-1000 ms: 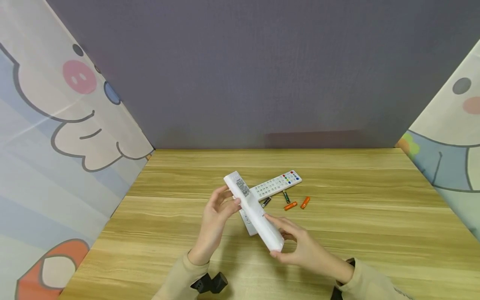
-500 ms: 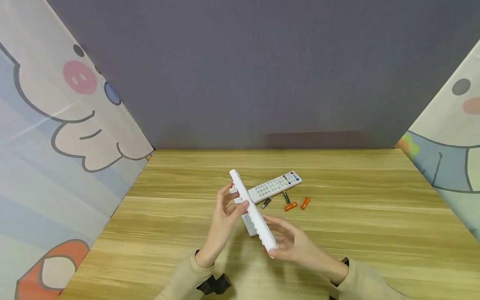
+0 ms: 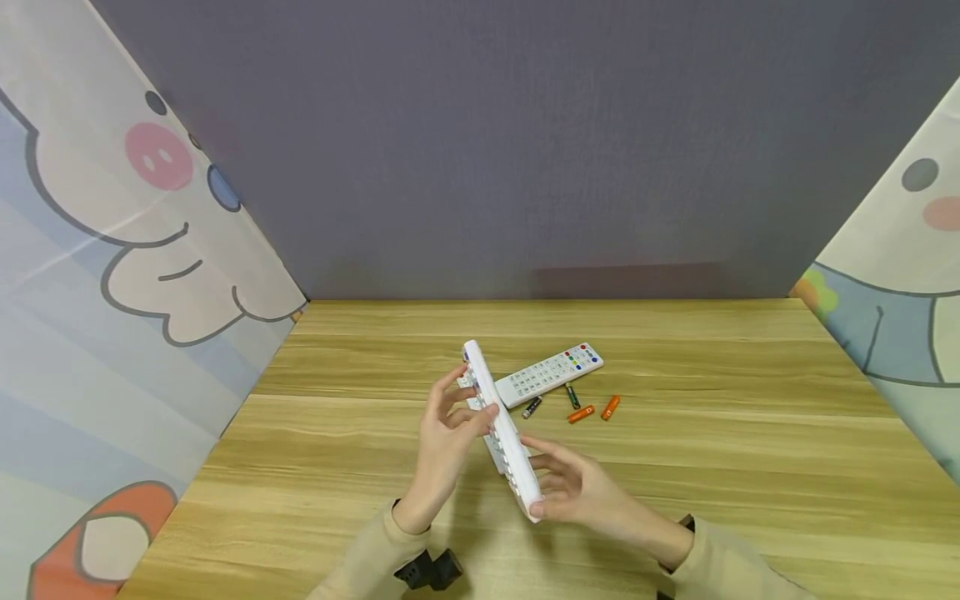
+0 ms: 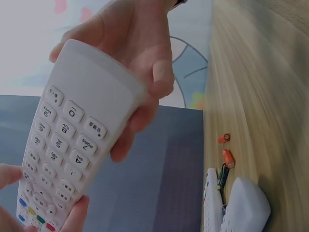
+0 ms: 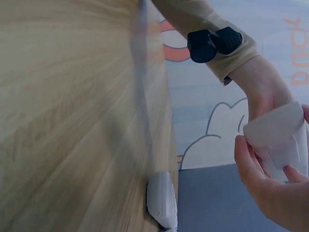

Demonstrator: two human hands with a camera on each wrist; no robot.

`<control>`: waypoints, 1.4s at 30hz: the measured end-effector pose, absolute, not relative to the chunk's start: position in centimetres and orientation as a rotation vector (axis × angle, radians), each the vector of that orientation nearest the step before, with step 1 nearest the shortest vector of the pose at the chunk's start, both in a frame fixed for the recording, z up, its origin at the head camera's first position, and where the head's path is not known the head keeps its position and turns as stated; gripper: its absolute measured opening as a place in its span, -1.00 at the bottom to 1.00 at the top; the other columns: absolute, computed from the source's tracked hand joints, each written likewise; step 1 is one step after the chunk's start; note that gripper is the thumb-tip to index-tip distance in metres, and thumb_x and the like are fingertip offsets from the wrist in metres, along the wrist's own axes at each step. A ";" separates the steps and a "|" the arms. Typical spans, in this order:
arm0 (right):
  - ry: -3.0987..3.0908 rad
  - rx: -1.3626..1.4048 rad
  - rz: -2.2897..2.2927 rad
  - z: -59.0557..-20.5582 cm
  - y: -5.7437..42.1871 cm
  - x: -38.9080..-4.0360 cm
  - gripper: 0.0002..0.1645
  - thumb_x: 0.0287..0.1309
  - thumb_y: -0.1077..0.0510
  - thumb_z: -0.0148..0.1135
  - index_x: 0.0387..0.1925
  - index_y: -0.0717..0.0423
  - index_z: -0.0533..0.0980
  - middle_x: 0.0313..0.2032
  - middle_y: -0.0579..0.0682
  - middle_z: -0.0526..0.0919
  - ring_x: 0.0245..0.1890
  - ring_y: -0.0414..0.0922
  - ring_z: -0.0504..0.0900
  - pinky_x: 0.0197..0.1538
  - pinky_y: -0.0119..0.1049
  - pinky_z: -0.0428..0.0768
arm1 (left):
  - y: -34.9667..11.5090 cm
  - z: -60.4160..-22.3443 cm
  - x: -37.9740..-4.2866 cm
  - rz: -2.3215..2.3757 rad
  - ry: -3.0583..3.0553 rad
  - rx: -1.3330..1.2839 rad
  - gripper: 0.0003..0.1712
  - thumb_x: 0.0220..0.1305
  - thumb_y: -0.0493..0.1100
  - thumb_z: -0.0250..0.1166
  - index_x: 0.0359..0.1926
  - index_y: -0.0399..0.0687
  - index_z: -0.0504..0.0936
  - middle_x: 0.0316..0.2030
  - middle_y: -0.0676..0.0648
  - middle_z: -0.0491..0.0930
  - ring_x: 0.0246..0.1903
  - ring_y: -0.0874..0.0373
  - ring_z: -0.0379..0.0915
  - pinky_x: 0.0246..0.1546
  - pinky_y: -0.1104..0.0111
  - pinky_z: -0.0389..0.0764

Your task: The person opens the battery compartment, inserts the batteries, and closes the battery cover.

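A white remote control (image 3: pixel 507 437) is held tilted on its edge above the table. My left hand (image 3: pixel 441 442) grips its upper part between thumb and fingers. My right hand (image 3: pixel 588 493) holds the lower end, thumb at the near corner. In the left wrist view its number keys (image 4: pixel 65 128) show, with coloured keys toward the left hand's fingers. The right wrist view shows its plain end and back (image 5: pixel 277 137). A second white remote (image 3: pixel 549 375) lies keys up behind it. A third remote (image 3: pixel 492 452) lies partly hidden beneath the held one.
Right of the remotes lie a dark battery (image 3: pixel 532 407), a green battery (image 3: pixel 573 395), an orange battery (image 3: pixel 581 414) and another orange battery (image 3: pixel 611 407). The wooden table (image 3: pixel 712 433) meets a grey panel (image 3: pixel 555 150) at the back. Cartoon-printed cloths (image 3: pixel 97 275) hang at the sides.
The held remote has turned from back facing up to standing on its edge, its keys now facing left. Both hands stay on it; the right hand has shifted slightly left. Loose things lie unmoved.
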State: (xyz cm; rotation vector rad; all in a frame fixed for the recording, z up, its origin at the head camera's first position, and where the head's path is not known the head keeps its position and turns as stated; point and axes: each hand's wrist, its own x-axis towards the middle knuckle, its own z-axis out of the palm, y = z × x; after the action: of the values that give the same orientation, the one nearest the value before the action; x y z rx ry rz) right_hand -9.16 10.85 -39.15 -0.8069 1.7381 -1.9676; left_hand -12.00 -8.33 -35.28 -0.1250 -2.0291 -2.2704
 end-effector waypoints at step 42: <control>2.575 -0.698 -1.595 -40.1 19.9 -11.0 -0.72 0.08 0.27 0.13 -0.13 0.28 0.46 -0.22 0.16 0.55 -0.36 -0.24 0.55 -0.37 -0.40 0.58 | -17.5 -37.0 -18.7 -1.337 -2.796 -0.273 -0.26 -0.10 -0.26 0.37 0.18 -0.07 0.33 -0.10 -0.30 0.41 -0.59 0.16 0.42 -0.64 0.43 0.54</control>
State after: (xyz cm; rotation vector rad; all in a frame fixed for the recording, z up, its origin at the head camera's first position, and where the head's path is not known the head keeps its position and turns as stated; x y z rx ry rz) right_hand -11.02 19.90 -40.10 -0.6984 2.5751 -1.5952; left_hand -18.72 -17.53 -36.95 -0.2725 -2.7956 -1.3370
